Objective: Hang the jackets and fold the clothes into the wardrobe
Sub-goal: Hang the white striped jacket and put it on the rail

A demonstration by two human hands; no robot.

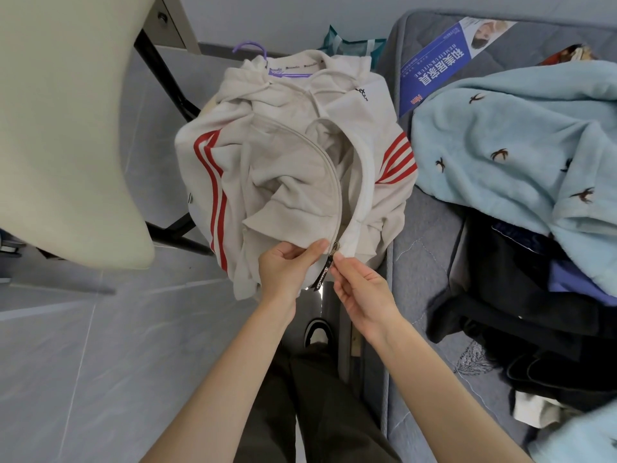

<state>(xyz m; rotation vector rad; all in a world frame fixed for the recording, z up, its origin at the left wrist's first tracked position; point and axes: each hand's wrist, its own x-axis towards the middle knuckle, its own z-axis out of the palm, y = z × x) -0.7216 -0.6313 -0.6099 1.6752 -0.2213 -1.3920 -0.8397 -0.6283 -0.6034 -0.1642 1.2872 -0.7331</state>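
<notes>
While your left hand [289, 266] and right hand [364, 294] pinch the cream zip hoodie's [283, 155] bottom edges at the zipper pull [324, 273], it's on its purple hanger [251, 48], unzipped, unhung, with dark clothes [521, 315] unfolded on the mattress [417, 262].

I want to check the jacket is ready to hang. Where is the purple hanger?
Top centre of the head view: the purple hanger sits in the collar of the white jacket, its hook poking out at the upper left.
</notes>
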